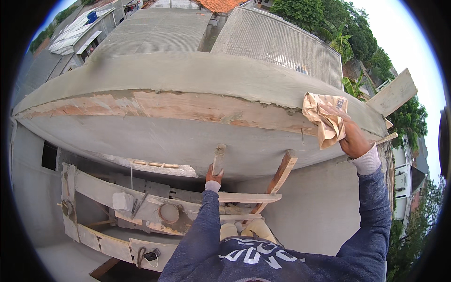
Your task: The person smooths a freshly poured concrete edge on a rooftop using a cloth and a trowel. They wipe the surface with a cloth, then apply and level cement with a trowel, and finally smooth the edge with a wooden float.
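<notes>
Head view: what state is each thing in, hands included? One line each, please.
Right hand: closed on the brown paper
Brown paper: crumpled, at the wall's upper edge
Left hand: gripping the wooden piece
Wooden piece: end pointing up, grey-stained
Long board: lining the wall, smeared grey
Wooden brace: slanted
Scaffold planks: stained, bearing tools
Round container: contents unclear

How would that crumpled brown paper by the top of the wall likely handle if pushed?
The crumpled brown paper would probably fold rather than stay stiff, given its many creases. It looks light for its size, being thin sheet material. Its uneven, angular shape suggests it would slide or crumple, not roll.
</notes>
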Tool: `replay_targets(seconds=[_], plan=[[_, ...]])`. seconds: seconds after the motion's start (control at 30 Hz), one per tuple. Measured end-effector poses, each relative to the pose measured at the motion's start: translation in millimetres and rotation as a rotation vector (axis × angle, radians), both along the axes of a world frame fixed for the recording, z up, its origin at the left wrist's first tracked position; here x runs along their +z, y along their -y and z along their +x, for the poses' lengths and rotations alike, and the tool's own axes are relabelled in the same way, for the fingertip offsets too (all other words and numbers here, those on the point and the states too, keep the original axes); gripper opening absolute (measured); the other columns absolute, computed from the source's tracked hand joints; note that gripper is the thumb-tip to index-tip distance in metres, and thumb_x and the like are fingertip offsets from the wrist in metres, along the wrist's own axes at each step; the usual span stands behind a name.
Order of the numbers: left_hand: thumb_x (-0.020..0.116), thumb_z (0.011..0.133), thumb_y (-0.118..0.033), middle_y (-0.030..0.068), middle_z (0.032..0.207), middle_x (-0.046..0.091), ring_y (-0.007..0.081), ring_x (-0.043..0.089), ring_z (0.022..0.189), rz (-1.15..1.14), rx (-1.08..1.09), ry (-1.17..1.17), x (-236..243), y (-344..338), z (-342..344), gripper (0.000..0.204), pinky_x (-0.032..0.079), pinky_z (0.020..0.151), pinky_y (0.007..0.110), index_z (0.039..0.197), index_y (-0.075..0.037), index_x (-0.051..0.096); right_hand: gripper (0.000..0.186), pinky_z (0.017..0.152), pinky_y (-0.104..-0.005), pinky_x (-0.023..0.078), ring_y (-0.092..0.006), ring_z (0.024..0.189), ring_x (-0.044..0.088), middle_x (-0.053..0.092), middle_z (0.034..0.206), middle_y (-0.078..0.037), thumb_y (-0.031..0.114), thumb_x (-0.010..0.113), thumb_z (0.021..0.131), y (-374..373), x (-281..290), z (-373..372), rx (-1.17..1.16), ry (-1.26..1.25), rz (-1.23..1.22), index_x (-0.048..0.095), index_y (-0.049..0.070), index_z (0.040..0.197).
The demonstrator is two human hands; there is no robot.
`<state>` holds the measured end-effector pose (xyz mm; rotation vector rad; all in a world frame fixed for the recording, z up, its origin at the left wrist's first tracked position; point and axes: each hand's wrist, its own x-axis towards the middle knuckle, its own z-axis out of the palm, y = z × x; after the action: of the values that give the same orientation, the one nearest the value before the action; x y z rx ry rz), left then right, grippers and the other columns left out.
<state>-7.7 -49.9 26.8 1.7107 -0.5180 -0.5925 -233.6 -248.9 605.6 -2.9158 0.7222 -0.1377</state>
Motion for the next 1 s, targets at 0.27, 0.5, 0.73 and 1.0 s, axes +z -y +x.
replay_targets(seconds=[0.27,0.5,0.73,1.0], plan=[[0.078,0.076,-0.023,0.0178,0.100,0.069,0.0354,0.067,0.094,0.019,0.005,0.020,14.3,16.1,-10.4,0.046,0.053,0.081,0.041,0.116,-0.009,0.059,0.034,0.100,-0.0356,0.042,-0.0331,0.119,0.056,0.060,0.126,-0.020,-0.001,0.050,0.092,-19.5,9.6,-147.8,-0.460,0.366,-0.120,0.055,-0.004,0.126],[0.078,0.076,-0.026,0.0168,0.102,0.069,0.0358,0.067,0.095,0.097,0.010,0.050,14.1,5.3,3.7,0.052,0.053,0.081,0.043,0.121,-0.013,0.057,0.049,0.115,-0.0447,0.031,-0.0337,0.139,0.038,0.047,0.144,-0.016,-0.005,0.051,0.088,4.5,13.9,77.9,0.121,0.429,-0.169,0.050,0.003,0.137],[0.078,0.076,-0.029,0.0174,0.102,0.069,0.0376,0.066,0.094,0.098,-0.005,0.058,28.8,10.6,-2.1,0.052,0.053,0.081,0.044,0.121,-0.013,0.058,0.048,0.112,-0.0395,0.037,-0.0307,0.133,0.045,0.054,0.137,-0.013,0.000,0.053,0.088,-5.8,-5.3,310.1,0.591,0.453,-0.277,0.051,0.006,0.135],[0.078,0.074,-0.026,0.0187,0.102,0.069,0.0373,0.067,0.095,-0.045,0.067,0.178,-54.7,-5.7,20.5,0.051,0.053,0.081,0.044,0.118,-0.010,0.059,0.039,0.097,-0.0420,0.050,-0.0308,0.111,0.061,0.066,0.114,-0.012,0.014,0.061,0.082,-132.9,-10.6,456.3,0.739,0.122,-0.081,0.062,0.011,0.121]])
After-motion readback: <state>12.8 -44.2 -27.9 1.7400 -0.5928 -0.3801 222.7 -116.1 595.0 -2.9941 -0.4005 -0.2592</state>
